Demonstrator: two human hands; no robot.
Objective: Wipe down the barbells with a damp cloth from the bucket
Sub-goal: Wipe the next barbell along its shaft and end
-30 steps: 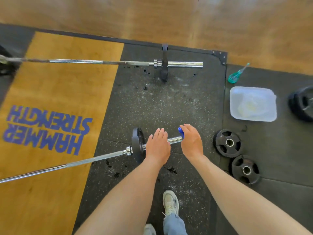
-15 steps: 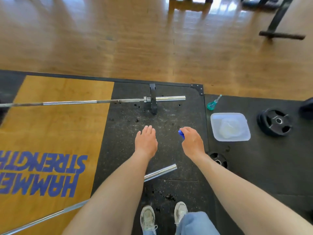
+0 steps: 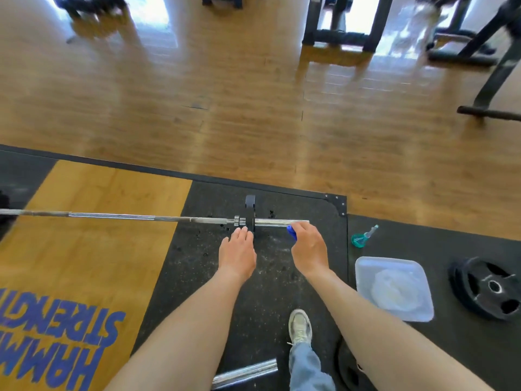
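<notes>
1. Reaching out, left hand (image 3: 237, 255) flat with fingers spread, at the small plate on the far barbell (image 3: 141, 217).
2. Right hand (image 3: 308, 249) curled around one blue cloth (image 3: 291, 232) beside the sleeve.
3. One bucket (image 3: 363, 266) right; two barbells, second barbell (image 3: 245, 373) near feet.

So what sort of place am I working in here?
Most likely a gym's weightlifting area: a long chrome barbell lies across a wood-and-black-rubber lifting platform, and a round black weight plate sits on the mat.

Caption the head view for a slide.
Both hands reach the far chrome barbell: right hand grips a small blue object.
</notes>
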